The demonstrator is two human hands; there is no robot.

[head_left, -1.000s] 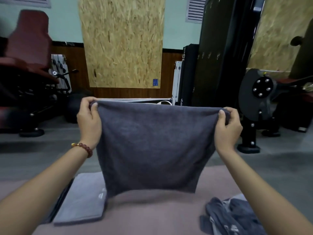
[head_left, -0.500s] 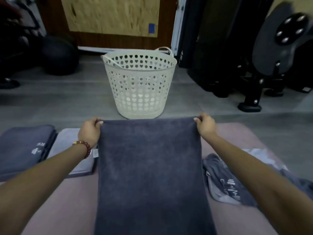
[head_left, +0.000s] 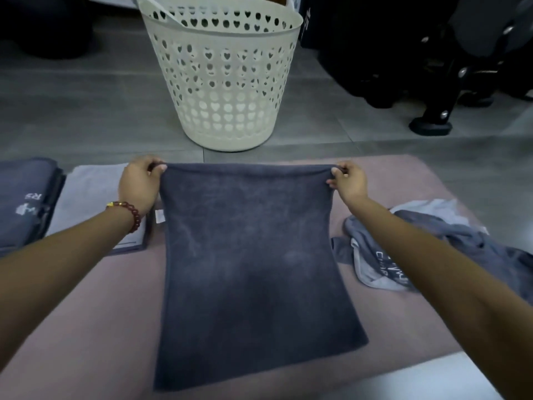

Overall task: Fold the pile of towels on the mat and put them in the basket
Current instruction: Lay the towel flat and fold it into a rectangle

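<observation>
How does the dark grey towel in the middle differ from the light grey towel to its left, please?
The dark grey towel lies spread flat, its far corners pinched by the left hand and right hand; the light grey towel lies folded into a compact rectangle, ungripped. The dark grey towel covers far more area than the light grey towel. Both rest on the pink mat.

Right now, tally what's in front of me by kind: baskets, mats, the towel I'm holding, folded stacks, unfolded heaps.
Basket: 1
Mat: 1
Held towel: 1
Folded stacks: 2, dark stack and light stack
Unfolded heap: 1
Total: 6
</observation>
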